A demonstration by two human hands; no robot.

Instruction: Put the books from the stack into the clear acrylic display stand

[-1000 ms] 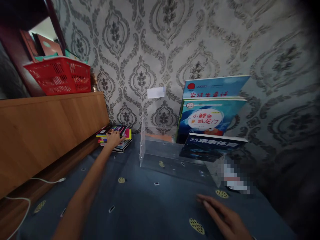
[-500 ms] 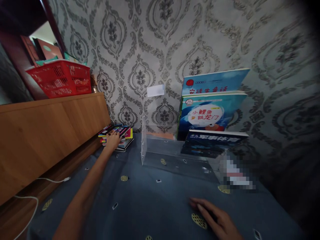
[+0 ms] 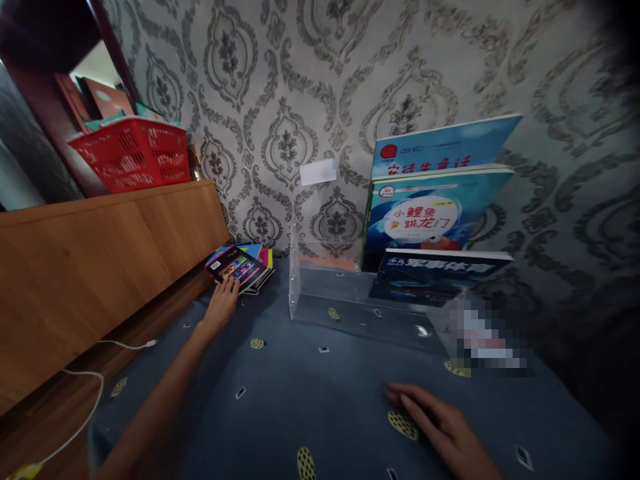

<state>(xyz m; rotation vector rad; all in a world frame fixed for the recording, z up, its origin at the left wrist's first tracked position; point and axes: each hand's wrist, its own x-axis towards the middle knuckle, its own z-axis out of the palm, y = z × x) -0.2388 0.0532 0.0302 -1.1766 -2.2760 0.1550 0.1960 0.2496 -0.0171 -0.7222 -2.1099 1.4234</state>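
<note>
At the left, my left hand has its fingers over the near edge of a black book with colourful pictures and a white barcode patch. The thumb is hidden, but the hand appears closed on that edge. The book lies askew over a pile of books with blue, pink and yellow covers. My right hand is low on the right, over the dark blue cloth, fingers stretched out and holding nothing. A clear acrylic rack stands beyond it, with several large picture books leaning in its right part.
A wooden cabinet runs along the left, with a red plastic basket on top. White cables lie beside the cloth. Patterned wallpaper rises behind the rack, and a pixelated patch covers something at its right end.
My left hand has drawn the black book towards me and turned it on the pile, uncovering a blue cover. The right hand stays nearly the same. The view has shifted slightly.
</note>
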